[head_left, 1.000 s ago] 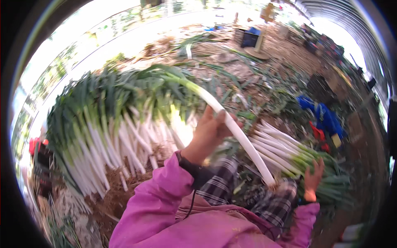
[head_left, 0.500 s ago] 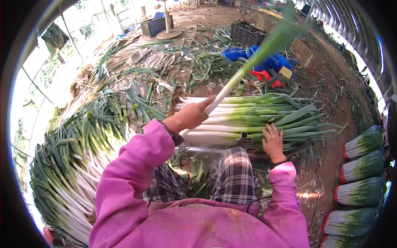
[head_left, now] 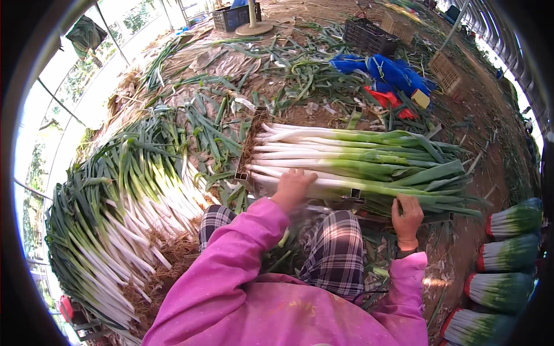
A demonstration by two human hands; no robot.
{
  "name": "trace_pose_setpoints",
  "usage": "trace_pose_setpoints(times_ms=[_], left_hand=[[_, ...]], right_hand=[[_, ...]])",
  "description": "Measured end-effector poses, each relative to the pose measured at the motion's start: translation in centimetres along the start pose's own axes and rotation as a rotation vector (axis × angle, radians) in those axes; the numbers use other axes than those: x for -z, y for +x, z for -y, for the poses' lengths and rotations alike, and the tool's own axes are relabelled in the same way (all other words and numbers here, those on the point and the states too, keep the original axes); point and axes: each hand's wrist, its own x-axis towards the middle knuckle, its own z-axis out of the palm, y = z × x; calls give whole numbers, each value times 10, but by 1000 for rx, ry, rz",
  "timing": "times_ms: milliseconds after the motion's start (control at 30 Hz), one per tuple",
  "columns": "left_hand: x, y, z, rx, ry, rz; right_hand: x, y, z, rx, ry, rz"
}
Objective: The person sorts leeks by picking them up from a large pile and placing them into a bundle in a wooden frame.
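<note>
A pile of trimmed leeks (head_left: 358, 153) lies crosswise in a metal-cornered rack (head_left: 356, 193) before my knees, white stems to the left, green leaves to the right. My left hand (head_left: 293, 188) is closed over a white stem at the pile's near edge. Further right, my right hand (head_left: 407, 216) has its fingers bent together over the near green leaves. Palms hide part of what each hand grips. To my left spreads a large heap of untrimmed leeks (head_left: 121, 230), roots toward me.
Bundled leeks (head_left: 511, 254) in netting line the right side. Beyond the rack lie cut leaves (head_left: 311, 86), blue netting (head_left: 384, 72), a red cloth (head_left: 389, 101) and a black crate (head_left: 369, 37). A round-based stand (head_left: 254, 27) is at the far side.
My left hand has come down from holding a leek raised above the pile to the pile's near edge. My right hand has curled its fingers and shifted slightly right and nearer.
</note>
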Motion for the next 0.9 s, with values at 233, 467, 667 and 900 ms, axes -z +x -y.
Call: trace_pose_setpoints(times_ms=[233,467,667,900], left_hand=[[-5,-7,8,-62,82,-71],[-10,-30,56,84,28,-85],[-22,-50,83,114,21,-273],[8,-38,78,254,-207,56]], right_hand=[[-34,16,6,163,-249,136],[-38,4,3,109,-264,193],[-58,9,15,116,-323,197],[-66,-16,-31,121,-444,248]])
